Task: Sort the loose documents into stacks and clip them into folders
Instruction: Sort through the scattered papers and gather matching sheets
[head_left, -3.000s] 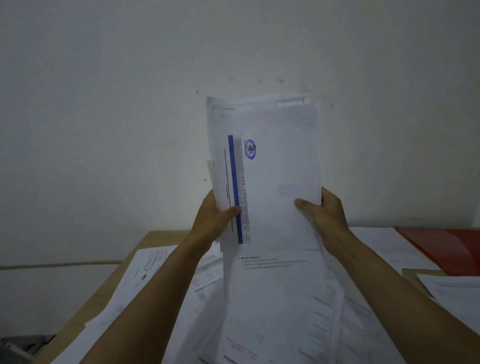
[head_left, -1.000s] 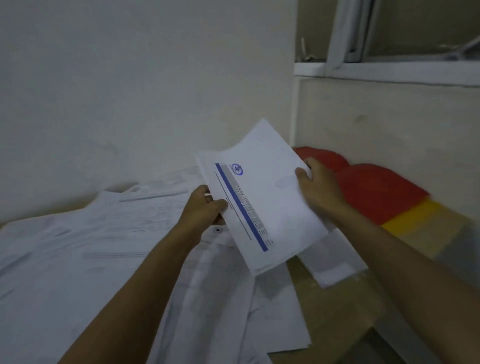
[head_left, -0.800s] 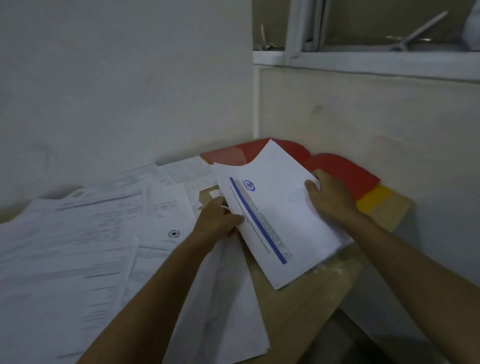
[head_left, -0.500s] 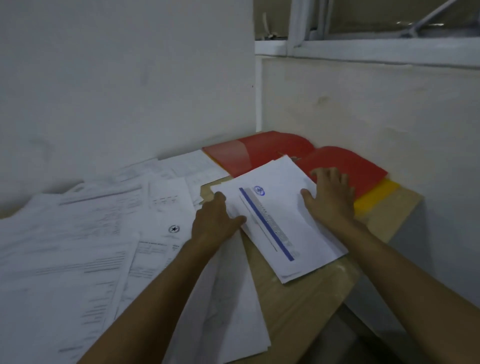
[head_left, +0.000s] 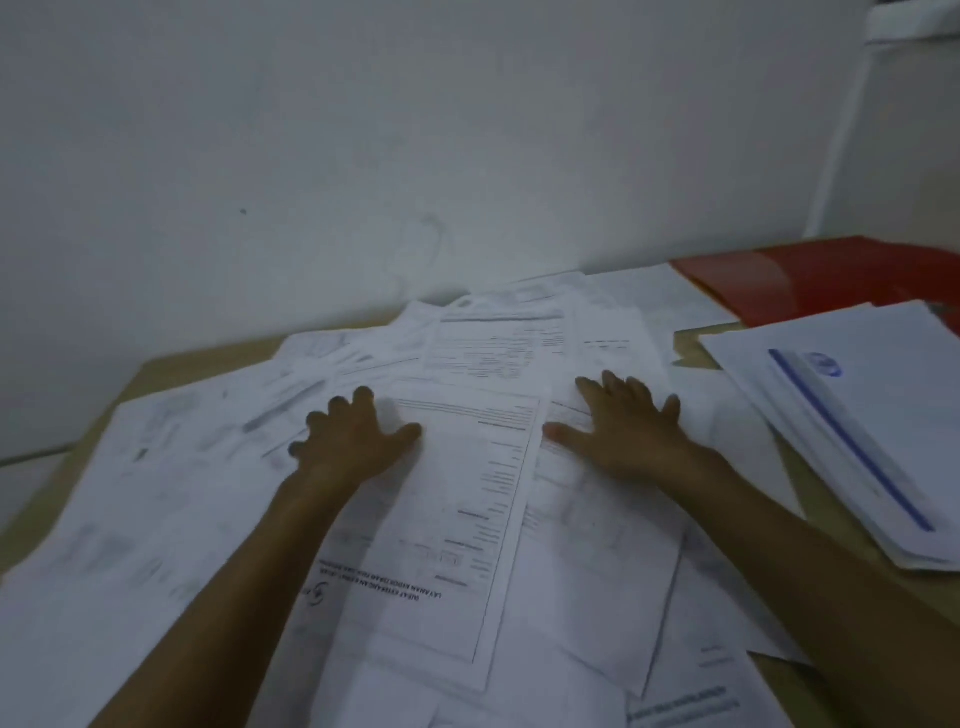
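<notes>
— Progress? Early, by the look of it. One sorted stack (head_left: 852, 431), blue-striped sheet on top, squared up at 3 o'clock on the tabletop (head_left: 696, 345). Nothing clipped yet.

— And left to do?

— Most of it. Loose documents (head_left: 467, 519) spread overlapping across the middle and out to 9 o'clock, covering nearly all the wood. Still to be sorted, stacked, clipped.

— Folders?

— Red folder (head_left: 810, 280) at 1 o'clock, against the wall, just beyond the sorted stack. Lying flat; no papers seen inside. Whether one folder or more, cannot tell from this angle.

— Hands?

— Two. Left hand (head_left: 353, 441) flat on the pile near centre, fingers (head_left: 363, 397) spread and straight, gripping nothing. Right hand (head_left: 623, 431) just beside it toward 2 o'clock, likewise splayed, palm down on the sheets, holding nothing. One printed form between them, header toward 6 o'clock.

— Count?

— Stacks made: one. Red folders visible: at least one. Loose sheets: too many and too overlapped to number; well over a dozen edges showing. Clips: none seen.

— Next, at a guess?

— Probably pulling matching sheets out of the spread. Risk: thin pages sliding off the edge at 7 o'clock.
</notes>
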